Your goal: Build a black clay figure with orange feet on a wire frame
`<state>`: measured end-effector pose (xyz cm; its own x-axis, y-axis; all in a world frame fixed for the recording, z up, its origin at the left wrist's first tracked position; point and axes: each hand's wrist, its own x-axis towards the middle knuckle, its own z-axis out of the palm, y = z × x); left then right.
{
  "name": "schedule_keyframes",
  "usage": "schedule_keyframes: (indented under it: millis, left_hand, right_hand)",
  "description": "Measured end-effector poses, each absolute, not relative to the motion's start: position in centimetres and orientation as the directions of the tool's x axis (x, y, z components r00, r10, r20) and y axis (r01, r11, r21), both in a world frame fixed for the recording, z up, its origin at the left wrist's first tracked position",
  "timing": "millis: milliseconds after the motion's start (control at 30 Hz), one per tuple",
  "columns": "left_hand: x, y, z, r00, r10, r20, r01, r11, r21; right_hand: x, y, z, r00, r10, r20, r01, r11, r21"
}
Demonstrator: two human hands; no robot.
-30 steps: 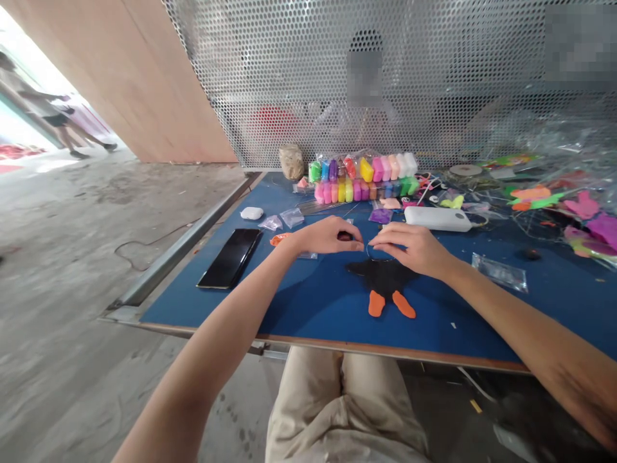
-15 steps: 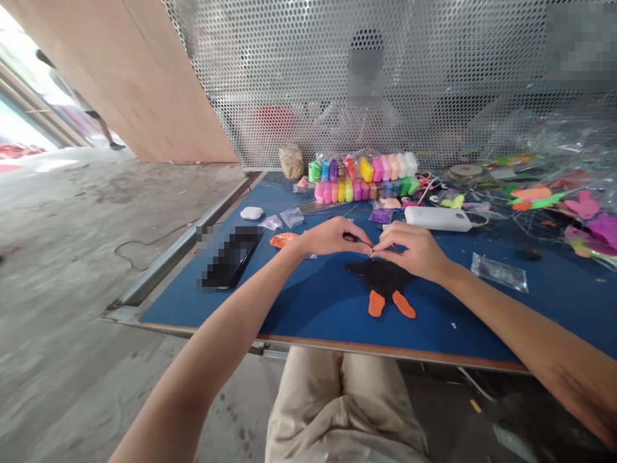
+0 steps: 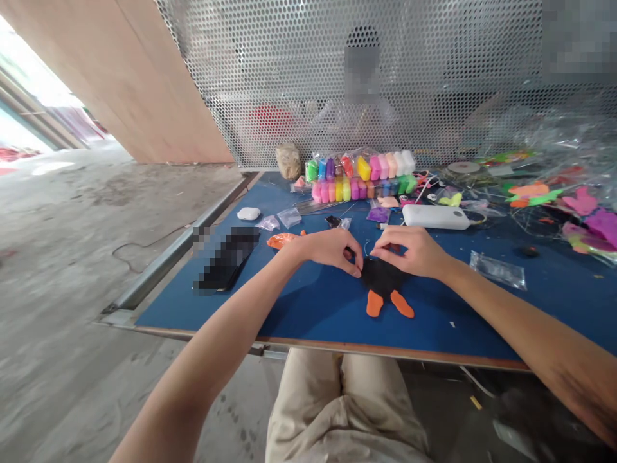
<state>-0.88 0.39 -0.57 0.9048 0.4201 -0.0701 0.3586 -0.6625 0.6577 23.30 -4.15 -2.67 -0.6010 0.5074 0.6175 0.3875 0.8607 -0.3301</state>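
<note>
A flat black clay figure (image 3: 382, 278) with two orange feet (image 3: 389, 303) lies on the blue table top (image 3: 318, 308). My left hand (image 3: 328, 248) is curled, its fingertips pressed down on the figure's upper left edge. My right hand (image 3: 415, 251) is pinched at the figure's top edge, where a thin wire loop (image 3: 368, 247) shows between the two hands. Part of the figure's top is hidden under my fingers.
A pack of coloured clay sticks (image 3: 360, 176) stands at the back, before a perforated metal screen (image 3: 366, 77). A white power bank (image 3: 436, 217), a phone (image 3: 226, 258), a white earbud case (image 3: 249, 213), an orange clay lump (image 3: 282, 240), small plastic bags (image 3: 496, 270) and clay shapes (image 3: 583, 212) lie around.
Both hands have dropped from just above the figure onto its top edge. My left fingertips now press on the black clay. The view has shifted slightly.
</note>
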Motion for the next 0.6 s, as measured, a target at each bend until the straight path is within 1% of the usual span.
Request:
schedule_keyframes:
  millis: [267,600]
  left_hand:
    - [-0.6,0.5,-1.0,0.912,0.399,-0.090,0.357,-0.671,0.650]
    - [-1.3,0.0,0.4,0.875,0.462,-0.145,0.446,-0.654,0.611]
  right_hand:
    - [23.0,-4.4,-2.7,-0.620,0.504,0.601,0.397,0.862,-0.314]
    - [23.3,-4.3,-2.7,-0.625,0.517,0.584,0.410,0.855,-0.318]
